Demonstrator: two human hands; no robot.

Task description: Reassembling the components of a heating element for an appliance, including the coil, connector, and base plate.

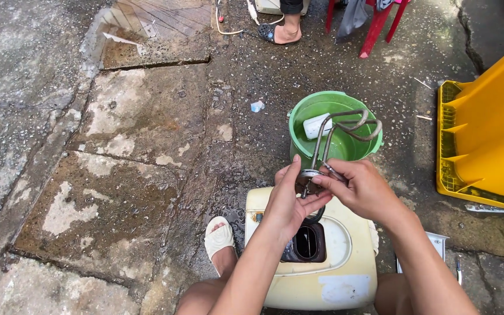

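Head view: left hand [290,201] and right hand [360,188] both grip a metal heating coil [345,131] above a cream water heater [333,274]; beyond them, green bucket [307,114]; right, yellow sign [491,140].

You're in an outdoor repair yard: wet, cracked concrete paving [118,151] spreads left of the cream water heater casing [345,274], with 1 green bucket [336,146] beyond it and 1 yellow bin [491,140] to its right.

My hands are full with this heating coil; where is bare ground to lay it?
Bare ground lies left of the cream tank and green bucket. Crowded: the strip between bucket and yellow bin, plus the bucket itself.
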